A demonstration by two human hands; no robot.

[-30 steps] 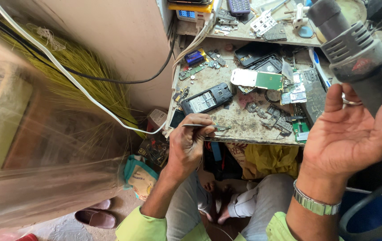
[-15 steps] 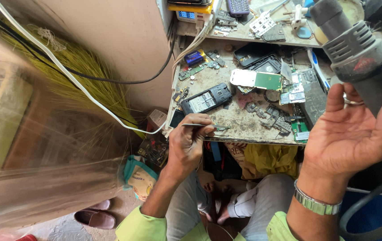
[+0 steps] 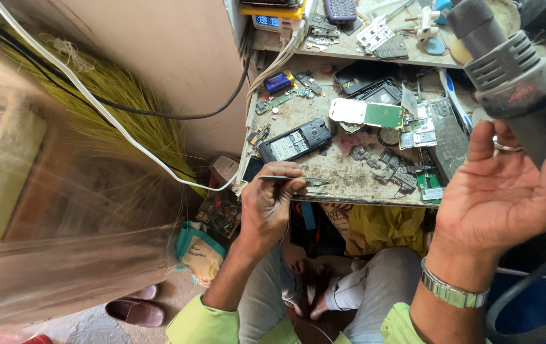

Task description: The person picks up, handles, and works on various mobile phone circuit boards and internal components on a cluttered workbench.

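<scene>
My left hand (image 3: 272, 204) rests at the front edge of a cluttered workbench (image 3: 343, 178) and pinches thin metal tweezers (image 3: 292, 179), which lie level and point right. My right hand (image 3: 509, 191), with a ring and a metal wristwatch (image 3: 452, 292), grips the dark grey hot air gun (image 3: 509, 76) close to the camera, nozzle aimed up and away. A black opened phone (image 3: 295, 141) lies on the bench just above my left hand. Further right lies a white and green circuit board (image 3: 367, 113).
Loose phone parts, small boards and covers litter the bench. A shelf (image 3: 349, 35) behind holds more phones and parts. White (image 3: 94, 105) and black cables cross a beige wall; a straw broom (image 3: 126, 108) leans there. Shoes (image 3: 136, 311) and my knees sit below.
</scene>
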